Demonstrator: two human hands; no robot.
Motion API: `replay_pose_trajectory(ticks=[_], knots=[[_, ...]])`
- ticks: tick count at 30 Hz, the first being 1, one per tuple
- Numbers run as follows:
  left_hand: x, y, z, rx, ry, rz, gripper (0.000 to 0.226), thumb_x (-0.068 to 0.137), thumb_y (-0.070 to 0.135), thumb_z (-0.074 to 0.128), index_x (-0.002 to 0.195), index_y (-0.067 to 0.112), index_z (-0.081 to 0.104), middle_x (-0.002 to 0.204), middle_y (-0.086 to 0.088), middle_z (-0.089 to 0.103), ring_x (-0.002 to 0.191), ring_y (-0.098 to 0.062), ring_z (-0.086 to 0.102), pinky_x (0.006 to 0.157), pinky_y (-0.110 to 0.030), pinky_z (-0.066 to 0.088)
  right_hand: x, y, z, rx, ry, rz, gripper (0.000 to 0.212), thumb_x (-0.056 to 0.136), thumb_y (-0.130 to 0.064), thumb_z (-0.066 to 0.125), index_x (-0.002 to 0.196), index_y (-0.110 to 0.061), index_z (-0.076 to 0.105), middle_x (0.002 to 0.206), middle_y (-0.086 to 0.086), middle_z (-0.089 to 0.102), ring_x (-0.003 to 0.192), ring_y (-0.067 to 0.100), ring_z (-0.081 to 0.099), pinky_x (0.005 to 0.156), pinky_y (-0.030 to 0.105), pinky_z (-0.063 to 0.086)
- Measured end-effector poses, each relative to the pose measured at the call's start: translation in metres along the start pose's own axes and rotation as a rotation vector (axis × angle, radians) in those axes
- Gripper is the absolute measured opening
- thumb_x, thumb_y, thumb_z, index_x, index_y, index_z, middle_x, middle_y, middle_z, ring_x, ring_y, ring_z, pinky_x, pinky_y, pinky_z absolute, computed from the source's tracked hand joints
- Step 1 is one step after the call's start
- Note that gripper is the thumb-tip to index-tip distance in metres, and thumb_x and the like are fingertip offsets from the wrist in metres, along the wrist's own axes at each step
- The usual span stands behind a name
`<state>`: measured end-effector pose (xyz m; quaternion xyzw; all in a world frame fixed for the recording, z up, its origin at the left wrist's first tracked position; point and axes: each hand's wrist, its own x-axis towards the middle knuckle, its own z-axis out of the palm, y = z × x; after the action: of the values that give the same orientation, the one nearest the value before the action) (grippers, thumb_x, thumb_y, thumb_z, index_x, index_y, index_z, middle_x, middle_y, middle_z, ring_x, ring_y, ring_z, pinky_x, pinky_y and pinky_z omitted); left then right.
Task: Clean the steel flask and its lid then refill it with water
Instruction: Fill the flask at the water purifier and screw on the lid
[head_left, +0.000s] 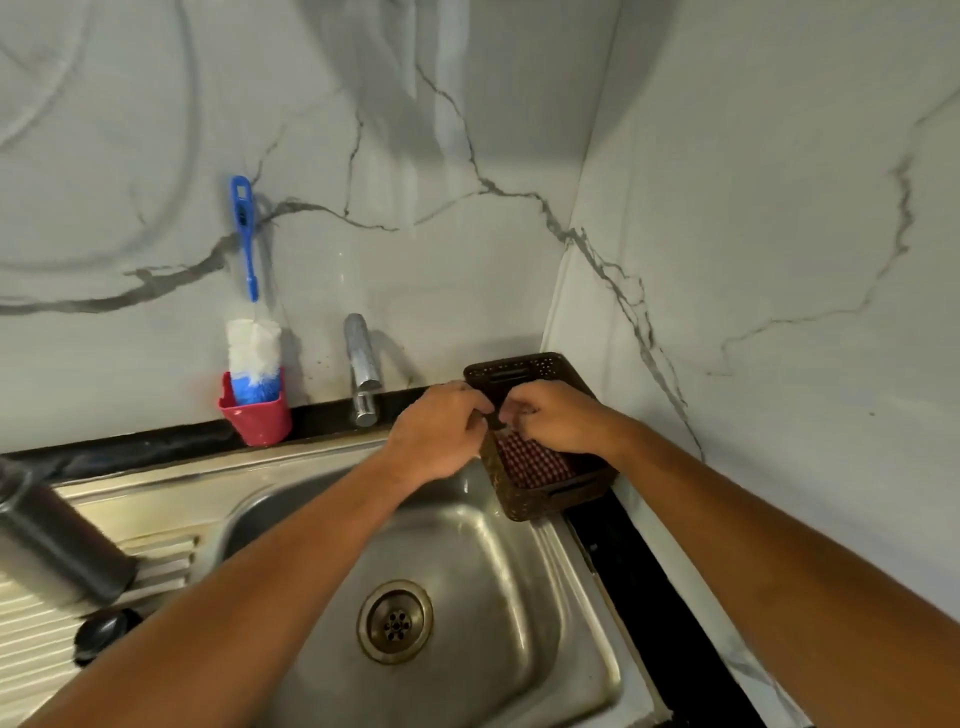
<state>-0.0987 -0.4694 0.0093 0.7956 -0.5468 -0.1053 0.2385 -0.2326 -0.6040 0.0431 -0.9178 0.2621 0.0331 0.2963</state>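
The steel flask (62, 545) stands on the drainboard at the far left, blurred, and its top is cut off by the frame edge. Its black lid (101, 631) lies on the drainboard just in front of it. Both hands are far from them, over a brown basket (550, 501) at the sink's back right corner. My left hand (441, 431) and my right hand (556, 421) meet with curled fingers and pinch a small dark object (493, 418) between them. I cannot tell what that object is.
A red checked cloth (530, 462) lies in the basket. The tap (361, 369) stands at the back of the steel sink (524, 613), its drain (395, 621) in the middle. A blue bottle brush (252, 338) stands in a red cup (257, 418) against the marble wall.
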Motion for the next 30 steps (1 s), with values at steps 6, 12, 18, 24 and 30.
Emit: replay_pose_trajectory(ticks=[6,12,18,24,30], knots=[[-0.109,-0.050,-0.052,-0.058,0.180,-0.242,0.021,0.098,0.028,0.061,0.114,0.032,0.075,0.111,0.012,0.076,0.095,-0.014,0.069,0.086,-0.035,0.055,0.002,-0.098,0.057,0.061,-0.125,-0.198,0.018,0.100,-0.013,0.055,0.107,-0.011,0.071,0.093,0.009,0.073,0.081,0.024,0.070,0.058,0.013,0.048],[-0.216,-0.110,-0.091,-0.175,0.411,-0.462,0.014,0.097,0.034,0.066,0.098,0.026,0.078,0.085,0.013,0.074,0.078,-0.010,0.072,0.078,-0.033,0.057,0.032,-0.189,0.140,0.049,-0.218,-0.386,0.024,0.097,-0.023,0.067,0.121,-0.017,0.067,0.099,-0.004,0.067,0.094,0.016,0.065,0.080,0.028,0.052],[-0.296,-0.165,-0.110,-0.309,0.659,-0.754,0.007,0.096,0.032,0.070,0.097,0.025,0.073,0.093,0.007,0.074,0.085,-0.015,0.072,0.081,-0.045,0.061,0.050,-0.270,0.206,0.114,-0.323,-0.434,0.078,0.092,-0.036,0.077,0.155,-0.016,0.037,0.146,0.014,0.055,0.131,0.025,0.057,0.110,0.040,0.047],[-0.304,-0.195,-0.121,-0.670,0.725,-0.887,0.051,0.099,0.017,0.066,0.147,0.019,0.048,0.147,-0.004,0.052,0.130,-0.027,0.055,0.109,-0.053,0.050,0.063,-0.310,0.241,0.239,-0.296,-0.450,0.096,0.082,-0.042,0.086,0.156,-0.015,0.032,0.157,0.008,0.047,0.141,0.026,0.048,0.109,0.037,0.043],[-0.286,-0.195,-0.128,-0.823,0.626,-0.818,0.055,0.096,0.001,0.059,0.146,0.021,0.049,0.146,0.000,0.056,0.124,-0.022,0.058,0.094,-0.037,0.051,0.077,-0.315,0.263,0.387,-0.197,-0.428,0.068,0.088,-0.031,0.082,0.144,-0.022,0.043,0.137,0.002,0.060,0.126,0.023,0.059,0.102,0.039,0.049]])
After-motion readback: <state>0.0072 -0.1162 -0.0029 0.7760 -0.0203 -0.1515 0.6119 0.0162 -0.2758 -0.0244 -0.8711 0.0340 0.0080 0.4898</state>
